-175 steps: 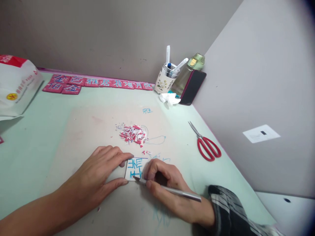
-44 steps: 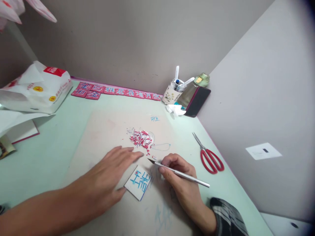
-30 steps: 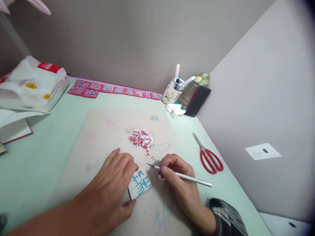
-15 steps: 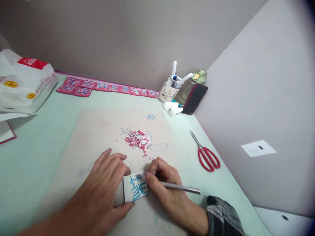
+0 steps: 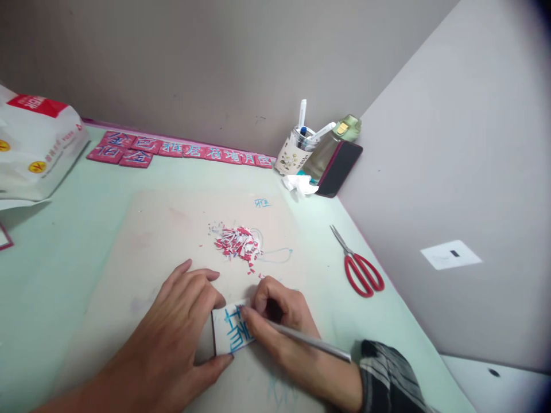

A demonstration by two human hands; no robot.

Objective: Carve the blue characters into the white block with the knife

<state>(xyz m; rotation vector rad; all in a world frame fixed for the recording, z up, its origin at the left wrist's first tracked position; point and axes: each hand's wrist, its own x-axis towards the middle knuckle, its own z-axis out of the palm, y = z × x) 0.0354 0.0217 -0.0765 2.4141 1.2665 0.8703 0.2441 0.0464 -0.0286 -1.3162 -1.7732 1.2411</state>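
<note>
A small white square tile [image 5: 224, 338] with blue brush-like characters lies on the beige mat. My left hand [image 5: 181, 321] grips it by its edges, thumb at the near side and fingertips at the far side. In my right hand [image 5: 279, 321] is a slim silver pen-like tool [image 5: 318, 343], its shaft slanting back over the wrist. The tool's tip is hidden by my fingers, which rest over the tile's upper right part. Beyond the hands sits a pile of red and white scraps [image 5: 239, 243].
Red-handled scissors [image 5: 364, 274] lie to the right. Red character tiles [image 5: 193, 151] line the back edge. A pen cup [image 5: 295, 152], bottle [image 5: 322, 155], phone [image 5: 340, 169] and crumpled tissue [image 5: 300, 184] stand near the corner. A white package [image 5: 43, 143] is at far left.
My right hand has shifted left over the tile, covering more of its characters, and the tool's rear end has dipped lower. The whole view has shifted slightly.
</note>
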